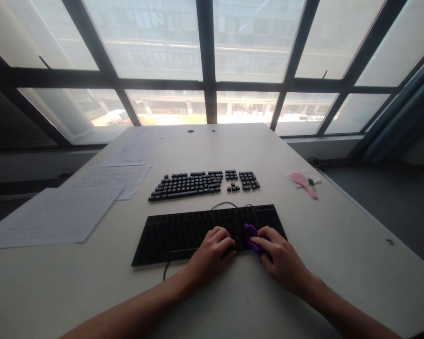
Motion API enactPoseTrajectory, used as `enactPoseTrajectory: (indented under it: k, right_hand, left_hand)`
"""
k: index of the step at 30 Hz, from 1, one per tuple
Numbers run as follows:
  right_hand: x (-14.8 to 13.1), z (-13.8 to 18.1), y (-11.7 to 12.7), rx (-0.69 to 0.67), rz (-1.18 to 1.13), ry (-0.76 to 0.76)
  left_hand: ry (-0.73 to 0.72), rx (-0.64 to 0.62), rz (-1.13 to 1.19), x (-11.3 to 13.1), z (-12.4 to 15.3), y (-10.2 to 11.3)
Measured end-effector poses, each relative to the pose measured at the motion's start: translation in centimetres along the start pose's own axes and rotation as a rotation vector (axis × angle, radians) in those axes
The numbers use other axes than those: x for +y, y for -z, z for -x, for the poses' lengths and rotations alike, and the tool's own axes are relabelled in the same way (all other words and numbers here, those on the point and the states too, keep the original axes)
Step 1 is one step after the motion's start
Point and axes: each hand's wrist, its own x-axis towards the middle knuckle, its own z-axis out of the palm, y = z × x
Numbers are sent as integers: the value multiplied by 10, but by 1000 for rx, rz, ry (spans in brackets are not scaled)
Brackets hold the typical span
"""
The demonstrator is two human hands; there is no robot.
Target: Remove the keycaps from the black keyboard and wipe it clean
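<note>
A black keyboard base point(194, 230) with its keycaps off lies flat on the white table in front of me. My left hand point(217, 247) rests over its lower edge, right of the middle, with the fingers curled down onto it. In my right hand point(277, 252) is a soft-looking purple lump point(250, 233), perhaps cleaning putty; it touches the right part of the base. Its underside is hidden by the fingers. Beyond the base, the loose black keycaps point(187, 186) stand in rows laid out like a keyboard.
Printed paper sheets point(56, 214) cover the table's left side. A pink hairbrush point(304, 183) lies on a small white packet at the right, with a small dark item beside it. A cable point(167, 270) comes out under the base's front edge. Windows point(247, 42) rise behind the table point(212, 150).
</note>
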Motion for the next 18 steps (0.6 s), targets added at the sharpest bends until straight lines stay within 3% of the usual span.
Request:
enactPoseTrajectory:
  k: [2, 7, 13, 18]
  right_hand:
    - [2, -2, 0, 20, 1, -41]
    - [14, -3, 4, 257, 15, -195]
    - [5, 2, 2, 79, -72, -31]
    - [1, 1, 1, 199, -129, -18]
  left_hand:
    - [4, -1, -7, 0, 0, 0]
    - [18, -4, -7, 0, 0, -1]
    - [16, 2, -10, 0, 0, -1]
    - [-3, -10, -77, 3, 0, 0]
